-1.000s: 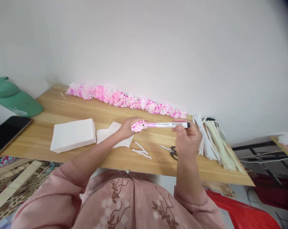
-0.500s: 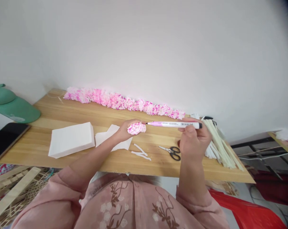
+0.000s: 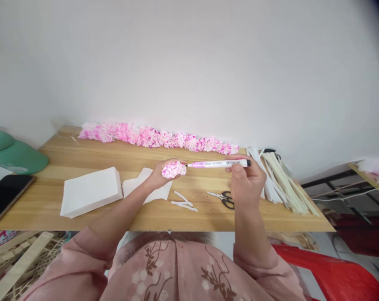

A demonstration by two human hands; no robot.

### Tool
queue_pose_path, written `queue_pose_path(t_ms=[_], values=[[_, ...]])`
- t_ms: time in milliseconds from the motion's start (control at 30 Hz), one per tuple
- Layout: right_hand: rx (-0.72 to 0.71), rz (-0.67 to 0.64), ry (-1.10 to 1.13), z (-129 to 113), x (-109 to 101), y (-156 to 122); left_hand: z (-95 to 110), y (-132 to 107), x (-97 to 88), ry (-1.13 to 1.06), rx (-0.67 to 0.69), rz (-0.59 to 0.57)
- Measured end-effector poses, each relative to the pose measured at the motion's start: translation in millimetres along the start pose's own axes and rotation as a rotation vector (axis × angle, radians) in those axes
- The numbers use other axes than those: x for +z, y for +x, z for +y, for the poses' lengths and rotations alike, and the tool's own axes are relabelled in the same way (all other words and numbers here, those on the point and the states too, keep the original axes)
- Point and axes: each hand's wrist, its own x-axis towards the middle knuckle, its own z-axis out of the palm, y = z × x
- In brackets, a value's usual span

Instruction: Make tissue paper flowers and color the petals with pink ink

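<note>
Holding a pink-and-white paper flower (image 3: 173,169) in closed fingers, the left hand (image 3: 158,179) hovers over the desk (image 3: 192,217), up and to the left of the scissors (image 3: 222,197). The right hand (image 3: 246,184), directly above the scissors, is closed round a pink marker (image 3: 219,164) near its black end. The marker lies level, with its tip at the flower's right side, touching it or nearly so. Just left of the scissors lie short white paper strips (image 3: 184,201). Further left of the scissors are a loose tissue sheet (image 3: 131,188), partly hidden by the left forearm, and then a stack of white tissue (image 3: 90,195). Behind the scissors, along the wall, runs a row of pink flowers (image 3: 154,137). Right of the scissors lies a bundle of pale sticks (image 3: 283,184). Far left of the scissors, beyond the desk's corner, sits a green cap (image 3: 13,152).
</note>
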Motion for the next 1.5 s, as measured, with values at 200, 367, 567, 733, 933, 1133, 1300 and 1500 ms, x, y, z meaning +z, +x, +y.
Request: queue_pose_path(t_ms=[200,367,567,733,933,1133,1300,1500], values=[[0.012,-0.025,-0.008,0,-1,-1,3,2,1.4,0.029,0.124,-0.055],[0.037,-0.048,-0.026,3,-2,-4,-1,4,2.0,0.04,0.184,-0.055],[0.066,-0.062,-0.052,6,-1,-6,-2,3,1.8,0.066,0.185,-0.082],[0.07,-0.055,-0.05,5,0,-6,-4,3,2.0,0.077,0.225,-0.08],[0.087,-0.044,-0.066,7,2,-5,-7,3,1.8,0.08,0.232,-0.063],[0.058,-0.065,-0.033,6,4,-4,-8,3,1.4,0.086,0.235,-0.055],[0.043,-0.028,-0.029,2,1,-3,-6,3,1.6,0.076,0.207,-0.052],[0.042,-0.043,-0.053,3,1,-3,-5,2,2.2,0.095,0.207,-0.048]])
